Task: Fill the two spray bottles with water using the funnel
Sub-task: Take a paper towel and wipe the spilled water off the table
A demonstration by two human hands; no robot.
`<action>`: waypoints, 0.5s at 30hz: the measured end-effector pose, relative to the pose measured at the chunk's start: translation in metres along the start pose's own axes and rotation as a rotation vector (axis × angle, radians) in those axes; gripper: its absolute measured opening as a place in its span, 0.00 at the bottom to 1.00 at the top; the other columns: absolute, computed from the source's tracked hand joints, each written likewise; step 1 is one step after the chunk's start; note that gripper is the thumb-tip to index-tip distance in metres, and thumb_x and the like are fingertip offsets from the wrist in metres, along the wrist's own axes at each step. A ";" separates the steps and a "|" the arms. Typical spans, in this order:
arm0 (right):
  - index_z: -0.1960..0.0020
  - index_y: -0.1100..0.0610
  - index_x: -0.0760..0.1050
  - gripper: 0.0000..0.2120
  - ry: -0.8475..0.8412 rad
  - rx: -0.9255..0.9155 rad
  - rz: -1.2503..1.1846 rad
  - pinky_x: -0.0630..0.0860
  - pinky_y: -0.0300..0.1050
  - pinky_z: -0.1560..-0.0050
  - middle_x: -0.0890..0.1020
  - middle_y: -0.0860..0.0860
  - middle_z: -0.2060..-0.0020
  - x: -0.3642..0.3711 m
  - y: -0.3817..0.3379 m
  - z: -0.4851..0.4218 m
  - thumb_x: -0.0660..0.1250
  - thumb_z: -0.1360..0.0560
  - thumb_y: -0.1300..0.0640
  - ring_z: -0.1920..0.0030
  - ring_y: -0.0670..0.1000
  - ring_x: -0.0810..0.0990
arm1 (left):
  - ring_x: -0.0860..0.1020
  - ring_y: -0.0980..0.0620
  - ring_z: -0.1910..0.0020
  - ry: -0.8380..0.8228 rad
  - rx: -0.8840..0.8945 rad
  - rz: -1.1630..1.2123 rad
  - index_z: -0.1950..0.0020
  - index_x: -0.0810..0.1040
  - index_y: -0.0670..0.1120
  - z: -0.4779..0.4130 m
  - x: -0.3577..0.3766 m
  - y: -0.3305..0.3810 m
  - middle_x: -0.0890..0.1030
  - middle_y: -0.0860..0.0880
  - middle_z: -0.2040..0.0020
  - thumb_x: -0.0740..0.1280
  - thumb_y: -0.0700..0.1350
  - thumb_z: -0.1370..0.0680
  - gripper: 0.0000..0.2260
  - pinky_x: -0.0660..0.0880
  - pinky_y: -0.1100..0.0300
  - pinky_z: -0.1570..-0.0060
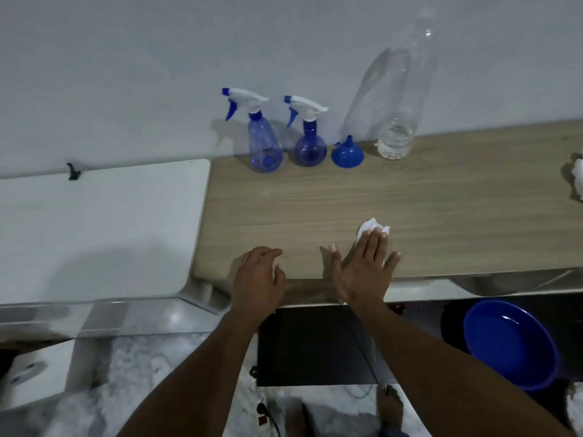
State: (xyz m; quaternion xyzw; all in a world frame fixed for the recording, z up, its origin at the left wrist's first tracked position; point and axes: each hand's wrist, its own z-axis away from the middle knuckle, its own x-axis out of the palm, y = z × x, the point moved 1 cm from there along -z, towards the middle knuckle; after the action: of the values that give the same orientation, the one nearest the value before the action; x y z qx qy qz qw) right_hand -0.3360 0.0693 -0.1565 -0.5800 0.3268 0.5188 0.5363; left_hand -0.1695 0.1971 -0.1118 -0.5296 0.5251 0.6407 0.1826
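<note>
While our right hand (pixel 366 266) presses flat on a tissue (pixel 372 228) and our left hand (pixel 258 279) rests loosely curled and empty, we risk spills, since both spray bottles (pixel 264 143) remain capped beside the funnel (pixel 347 154).

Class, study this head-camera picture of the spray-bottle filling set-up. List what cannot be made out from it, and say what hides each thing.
1. Most of the crumpled tissue: covered by the right hand lying flat on it.
2. White object at the right of the table: cut off by the frame edge.
3. Top of the clear bottle: fades into the pale wall, so no cap can be told.
4. Water level in the two spray bottles: unclear through blue tint.
</note>
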 end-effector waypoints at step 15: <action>0.19 0.63 0.46 0.43 -0.136 -0.411 0.016 0.38 0.65 0.23 0.47 0.58 0.19 0.068 -0.211 0.053 0.37 0.21 0.31 0.19 0.56 0.39 | 0.75 0.46 0.41 0.155 -0.117 -0.022 0.39 0.79 0.47 0.047 -0.088 -0.144 0.79 0.48 0.42 0.62 0.44 0.24 0.15 0.76 0.52 0.44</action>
State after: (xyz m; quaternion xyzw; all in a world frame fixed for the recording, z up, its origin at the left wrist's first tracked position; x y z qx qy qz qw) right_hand -0.1352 0.1773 -0.1549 -0.6380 0.1816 0.6167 0.4238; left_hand -0.0463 0.3215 -0.1096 -0.5930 0.4935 0.6254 0.1170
